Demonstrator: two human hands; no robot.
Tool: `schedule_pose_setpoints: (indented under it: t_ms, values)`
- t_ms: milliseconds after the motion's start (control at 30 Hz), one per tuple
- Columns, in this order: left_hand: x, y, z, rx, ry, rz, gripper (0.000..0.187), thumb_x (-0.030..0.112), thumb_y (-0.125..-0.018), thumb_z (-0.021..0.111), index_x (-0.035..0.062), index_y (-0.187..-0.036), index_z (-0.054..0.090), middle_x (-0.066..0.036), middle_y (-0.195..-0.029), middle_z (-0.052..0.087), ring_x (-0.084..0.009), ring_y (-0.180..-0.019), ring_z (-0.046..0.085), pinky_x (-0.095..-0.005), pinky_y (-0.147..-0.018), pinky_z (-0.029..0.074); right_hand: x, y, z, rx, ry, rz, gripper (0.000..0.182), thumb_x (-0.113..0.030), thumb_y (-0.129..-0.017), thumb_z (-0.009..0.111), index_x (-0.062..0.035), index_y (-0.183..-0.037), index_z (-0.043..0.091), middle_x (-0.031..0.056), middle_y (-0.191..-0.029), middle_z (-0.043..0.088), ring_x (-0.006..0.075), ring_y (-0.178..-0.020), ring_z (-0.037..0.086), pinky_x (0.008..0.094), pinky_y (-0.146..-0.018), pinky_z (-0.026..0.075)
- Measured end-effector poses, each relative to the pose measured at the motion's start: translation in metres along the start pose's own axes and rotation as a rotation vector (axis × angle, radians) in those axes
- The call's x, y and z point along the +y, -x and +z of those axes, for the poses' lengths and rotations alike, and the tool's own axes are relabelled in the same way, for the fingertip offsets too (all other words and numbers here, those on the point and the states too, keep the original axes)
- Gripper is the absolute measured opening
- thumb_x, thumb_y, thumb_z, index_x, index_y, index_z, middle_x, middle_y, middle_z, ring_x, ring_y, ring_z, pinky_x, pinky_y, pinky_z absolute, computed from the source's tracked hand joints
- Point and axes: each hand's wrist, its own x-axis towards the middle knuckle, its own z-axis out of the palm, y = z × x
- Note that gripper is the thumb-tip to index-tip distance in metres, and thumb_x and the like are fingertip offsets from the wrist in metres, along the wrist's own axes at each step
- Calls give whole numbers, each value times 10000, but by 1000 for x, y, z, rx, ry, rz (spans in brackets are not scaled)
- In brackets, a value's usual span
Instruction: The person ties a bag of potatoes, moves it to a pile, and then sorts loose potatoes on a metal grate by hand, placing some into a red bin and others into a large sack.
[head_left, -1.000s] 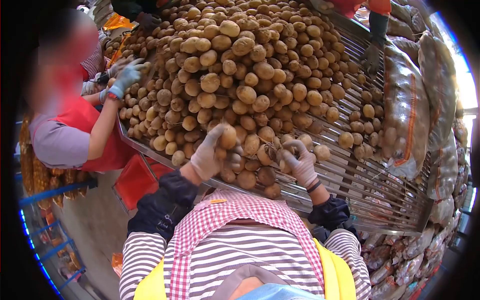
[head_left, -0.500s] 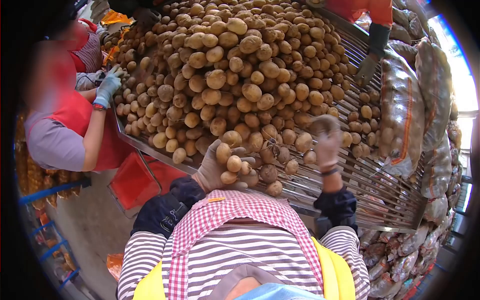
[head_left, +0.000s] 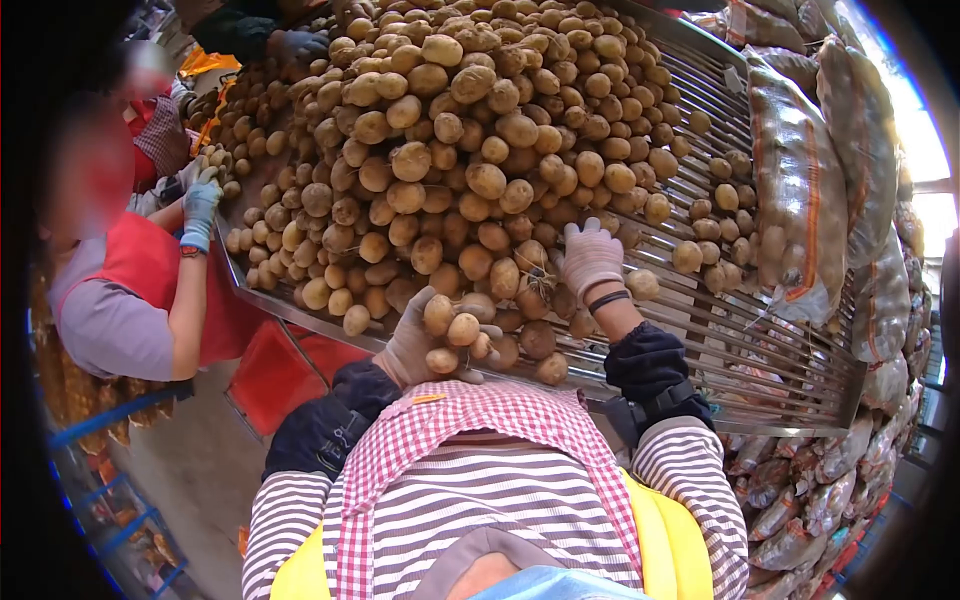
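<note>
A large heap of brown potatoes (head_left: pixel 486 180) covers a slatted metal table (head_left: pixel 745 330) in front of me. My left hand (head_left: pixel 402 345), in a pale glove, cradles several potatoes (head_left: pixel 462 328) at the table's near edge, its fingers curled around them. Over the heap's near right side, my gloved right hand (head_left: pixel 594 258) lies palm down with its fingers stretched forward and slightly apart, touching potatoes. Its palm side is hidden. Between both hands sits a potato with stringy roots (head_left: pixel 532 303).
At the left, a co-worker in a red apron has a gloved hand (head_left: pixel 201 207) by the heap. Another person's dark-gloved hand (head_left: pixel 298 45) is at the far side. Filled plastic sacks (head_left: pixel 800 180) line the right. A red crate (head_left: pixel 270 375) stands below the table's left edge.
My right hand has moved left from over the bare slats onto the potatoes. My left hand still holds its potatoes. The far-right co-worker's gloved arm has left the view.
</note>
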Motion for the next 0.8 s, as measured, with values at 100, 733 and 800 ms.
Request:
schedule_pose_setpoints:
  t_ms: [100, 733, 800]
  values:
    - [1, 4, -4, 7, -38, 29, 811, 738, -909, 506, 55, -1334, 610, -303, -1330, 597, -502, -1169, 616, -694, -825, 576, 6, -2, -18, -63, -70, 24, 428, -343, -844, 769, -122, -1184, 632, 172, -1199, 597, 363, -1079, 659, 468, -868, 565]
    - [-7, 22, -20, 209, -78, 189, 829, 792, -909, 437, 76, -1287, 615, -262, -1245, 638, -450, -1115, 632, -639, -794, 601, 42, -54, 18, 440, -515, -39, 423, -202, -846, 744, -133, -1230, 580, 187, -1153, 619, 413, -1000, 666, 501, -855, 556]
    - [-6, 23, -16, 211, -94, 183, 828, 793, -911, 432, 75, -1281, 617, -261, -1233, 643, -448, -1108, 638, -636, -800, 602, 18, -59, 14, 424, -442, 44, 447, -238, -854, 760, -131, -1248, 577, 189, -1219, 590, 424, -1022, 668, 514, -842, 562]
